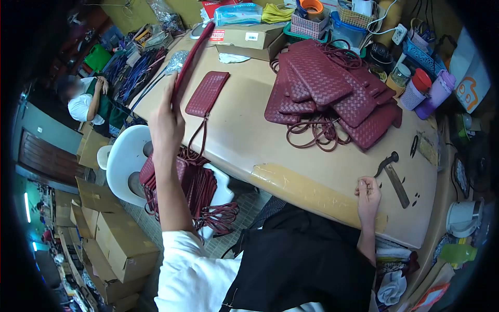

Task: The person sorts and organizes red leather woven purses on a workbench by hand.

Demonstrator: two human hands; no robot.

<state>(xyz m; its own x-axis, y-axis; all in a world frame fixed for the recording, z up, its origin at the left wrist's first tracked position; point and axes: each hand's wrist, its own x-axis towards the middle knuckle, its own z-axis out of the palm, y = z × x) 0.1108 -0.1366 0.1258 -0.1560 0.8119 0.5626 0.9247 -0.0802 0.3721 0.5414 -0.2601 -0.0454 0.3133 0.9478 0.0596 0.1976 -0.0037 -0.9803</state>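
My left hand (pixel 167 117) is raised over the table's left side, closed on a dark red pouch (pixel 195 56) that shows nearly edge-on. Just right of it, a woven dark red pouch (pixel 208 94) with a wrist strap lies on the table (pixel 228 138). My right hand (pixel 368 191) is at the front edge with its fingers curled together; anything inside them is hidden. Close by lie a small hammer (pixel 389 162) and a flat dark strip (pixel 398 186). Several woven pouches (pixel 319 78) with looped straps are piled at the table's middle back.
A white chair (pixel 127 151) at the left carries more dark red pouches and straps (pixel 200 184). Cardboard boxes (pixel 125 239) stand on the floor. Baskets (pixel 309 26), jars (pixel 400 73) and a cardboard box (pixel 252 41) line the back. Another person (pixel 86 106) sits at far left.
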